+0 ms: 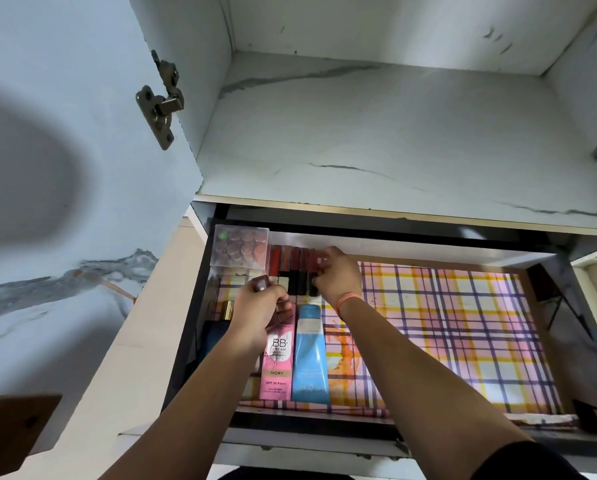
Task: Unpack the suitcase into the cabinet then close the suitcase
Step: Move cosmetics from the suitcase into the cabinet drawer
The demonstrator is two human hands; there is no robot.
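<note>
I log the left hand (260,311) gripping a lipstick (260,283) just in front of the clear box (240,251) (drawer (463,323) open). The right hand (337,275) pinches the end tube (319,264) of the lipstick row (290,268), right of that box.

An open drawer (325,422), lined with plaid paper (446,323), is seen below a cabinet shelf (376,133). A dark red lipstick (260,283) is gripped in the left hand (259,317). The end lipstick (319,263) of a row of lipsticks (292,268) at the drawer's back is pinched by the right hand (338,275). A clear box (240,249) is set just left of the row. A pink BB cream tube (278,362) and a blue tube (311,355) are laid side by side.
</note>
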